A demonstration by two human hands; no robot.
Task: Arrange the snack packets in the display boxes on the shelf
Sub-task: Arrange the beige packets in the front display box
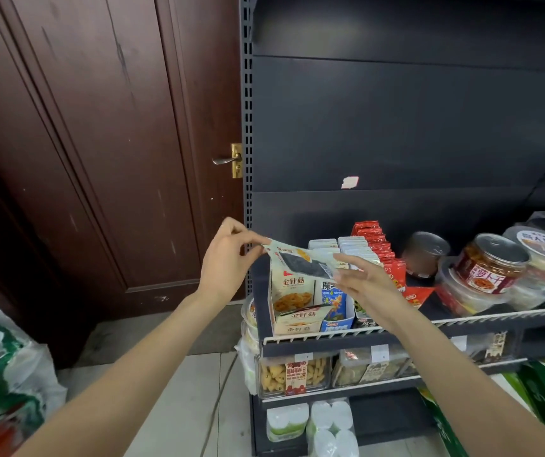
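I hold one snack packet (300, 260) up in the air, just above the cream box (292, 300) on the shelf (462, 321); my left hand (228, 262) pinches the packet's left corner with thumb and finger; my right hand (363, 278) has its fingers mostly straight, and their tips touch the packet's right end; the packet lies almost flat between my two hands, with a dark patch and a little barcode showing.

The cream box stands at the left end of the shelf, and its front flap hangs open; a blue box (335, 308) stands right beside it; behind them I see rows of pale packets (351, 247) standing up, and a row of red packets (378, 245) next to those; round tubs with lids (492, 265) sit farther right on the same shelf.

Under this shelf is another one with clear tubs of snacks (294, 374); white rolls (327, 423) sit at the bottom; a brown door (99, 143) with a gold handle (228, 159) is on the left; a green and white bag (0, 367) lies on the floor beside it.
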